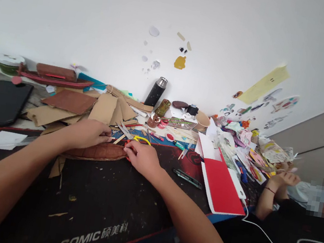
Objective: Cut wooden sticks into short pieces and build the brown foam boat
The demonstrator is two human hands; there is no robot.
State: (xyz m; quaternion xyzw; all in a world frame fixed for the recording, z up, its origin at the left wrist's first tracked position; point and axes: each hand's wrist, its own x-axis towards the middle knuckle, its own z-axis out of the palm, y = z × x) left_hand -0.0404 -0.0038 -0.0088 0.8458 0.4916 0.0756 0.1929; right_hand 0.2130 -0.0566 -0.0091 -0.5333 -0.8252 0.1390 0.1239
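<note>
A long, brown, boat-shaped cardboard piece with a pointed right end lies on the black desk mat. My right hand is closed at that pointed end, its fingertips pressed together there. Something orange-red shows beside those fingertips, partly hidden. Above the piece's middle, my left hand has its fingers drawn together in a pinch; a thin pale bit shows at the tips, too small to name. Just behind both hands lie scissors with partly open blades and yellow handles.
Cardboard scraps, a finished-looking model boat and a black tablet fill the back left. A black flask stands by the wall. Rightward are a utility knife, a red folder and another person's hands.
</note>
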